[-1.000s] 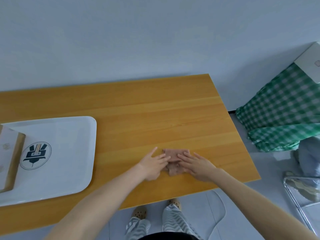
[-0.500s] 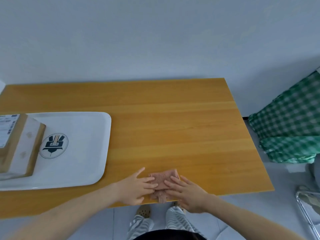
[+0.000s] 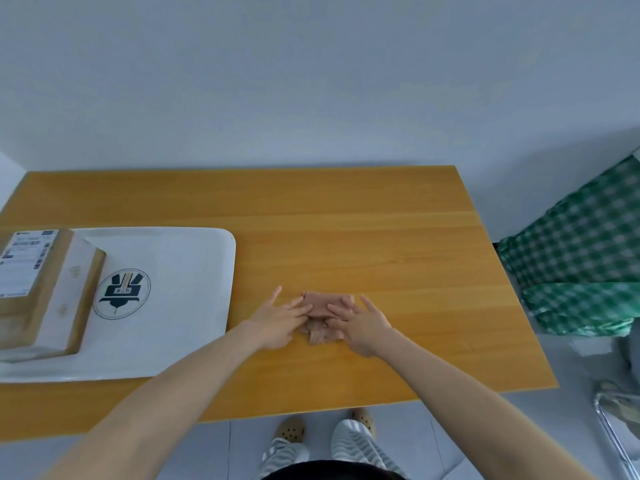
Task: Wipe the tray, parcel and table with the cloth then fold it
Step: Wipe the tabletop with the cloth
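Note:
A small pinkish-brown cloth [image 3: 321, 303] lies folded into a compact rectangle on the wooden table [image 3: 363, 237], near the middle. My left hand [image 3: 278, 322] rests flat on the cloth's left edge, fingers spread. My right hand [image 3: 360, 320] presses flat on its right edge, fingers spread too. Part of the cloth shows crumpled between my hands on the near side. A white tray [image 3: 187, 271] with a dark round logo sits on the left of the table. On the tray's left part stands a brown cardboard parcel [image 3: 41, 292] with a shipping label.
A green checked fabric [image 3: 581, 265] is heaped on the floor to the right of the table. A metal frame [image 3: 613, 431] shows at the lower right. The table's near edge runs just below my forearms, with my feet on the tiled floor underneath.
The view has swung left and up, so the parcel and the whole tray came into sight. Both hands stay flat on the cloth, which looks unchanged.

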A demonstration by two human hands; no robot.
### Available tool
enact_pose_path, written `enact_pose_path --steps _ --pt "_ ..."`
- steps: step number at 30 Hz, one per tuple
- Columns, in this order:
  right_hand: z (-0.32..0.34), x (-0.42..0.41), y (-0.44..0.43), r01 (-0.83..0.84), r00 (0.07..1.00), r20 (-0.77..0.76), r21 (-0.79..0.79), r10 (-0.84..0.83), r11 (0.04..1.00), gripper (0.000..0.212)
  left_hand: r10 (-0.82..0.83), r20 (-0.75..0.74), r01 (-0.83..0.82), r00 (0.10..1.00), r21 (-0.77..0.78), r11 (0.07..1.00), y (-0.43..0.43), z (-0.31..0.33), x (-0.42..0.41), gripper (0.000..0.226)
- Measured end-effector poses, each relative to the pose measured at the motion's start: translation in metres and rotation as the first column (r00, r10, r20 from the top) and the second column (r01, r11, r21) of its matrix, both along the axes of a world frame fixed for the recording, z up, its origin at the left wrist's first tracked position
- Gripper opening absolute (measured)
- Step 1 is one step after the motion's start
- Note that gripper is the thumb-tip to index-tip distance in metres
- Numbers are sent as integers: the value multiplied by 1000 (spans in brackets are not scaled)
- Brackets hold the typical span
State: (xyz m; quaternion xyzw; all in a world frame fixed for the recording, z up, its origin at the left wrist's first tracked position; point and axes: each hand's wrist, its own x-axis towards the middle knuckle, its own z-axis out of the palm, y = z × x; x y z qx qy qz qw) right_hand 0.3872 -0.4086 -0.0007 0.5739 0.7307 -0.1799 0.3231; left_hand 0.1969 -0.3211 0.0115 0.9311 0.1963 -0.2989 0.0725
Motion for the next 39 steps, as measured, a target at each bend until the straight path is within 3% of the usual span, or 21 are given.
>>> enact_pose_path --steps 2,6,14,19,22,26,30,34,39 --pt "3 -7 6 56 998 8 -31 -56 998 52 -7 -10 8 1000 10 1000 2 1 -1 54" --pt "11 -14 -11 80 988 -123 -64 -88 995 53 -94 30 93 995 20 995 -7 -1 -14 53" --pt "-4 -50 -85 -197 925 -332 -13 182 980 63 -271 135 293 953 -181 939 -53 -10 -95 53" --pt "-8 -49 -66 -310 910 -265 70 318 948 52 -260 144 284 955 -180 942 -44 -12 -102 54" --pt "0 -51 -38 -199 959 -192 68 209 978 50 -164 99 173 981 -83 981 -25 -5 -90 55" --pt "7 -75 7 67 993 -102 15 -66 998 49 21 48 -22 999 12 1000 8 7 -71 54" --pt "7 -86 17 168 976 -138 -4 -167 986 51 17 -3 -17 1000 -16 1000 17 9 -68 54" --pt "1 -92 -12 168 961 -226 22 -159 985 60 -29 -21 28 999 -62 998 5 5 -89 55" --pt "-7 -112 -44 87 937 -342 23 -74 996 62 -181 84 181 980 9 983 -10 0 -122 59"
